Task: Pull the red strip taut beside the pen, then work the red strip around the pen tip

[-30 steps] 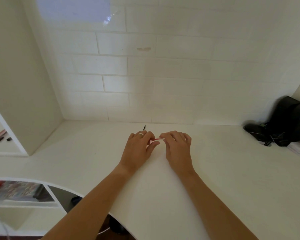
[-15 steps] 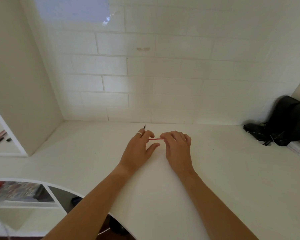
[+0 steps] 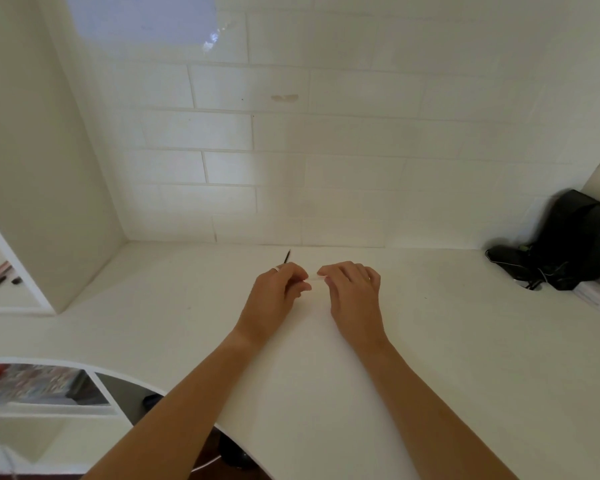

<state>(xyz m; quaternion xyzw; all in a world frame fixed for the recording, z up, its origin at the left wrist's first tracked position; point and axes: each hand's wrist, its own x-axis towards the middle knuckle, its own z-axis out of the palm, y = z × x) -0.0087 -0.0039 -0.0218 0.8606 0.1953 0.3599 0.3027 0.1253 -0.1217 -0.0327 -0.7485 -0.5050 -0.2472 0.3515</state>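
Hands meet near the back edge of the desk [image 3: 430, 341] in our head view: left hand [image 3: 274, 296] pinching a thin dark-tipped tool [image 3: 287, 257], right hand [image 3: 354, 292] pinching a small pale strip [image 3: 313, 278] between them, so we judge fine alignment comes next.

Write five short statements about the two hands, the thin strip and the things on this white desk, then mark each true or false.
1. Both hands, left hand and right hand, pinch a thin pale strip between them. True.
2. A thin dark pointed tool sticks out beyond the left hand. True.
3. The black bag sits at the white desk's left end. False: it is at the right end, by the wall.
4. The right hand lies flat and open. False: its fingers curl on the strip.
5. The left hand wears a ring. True.
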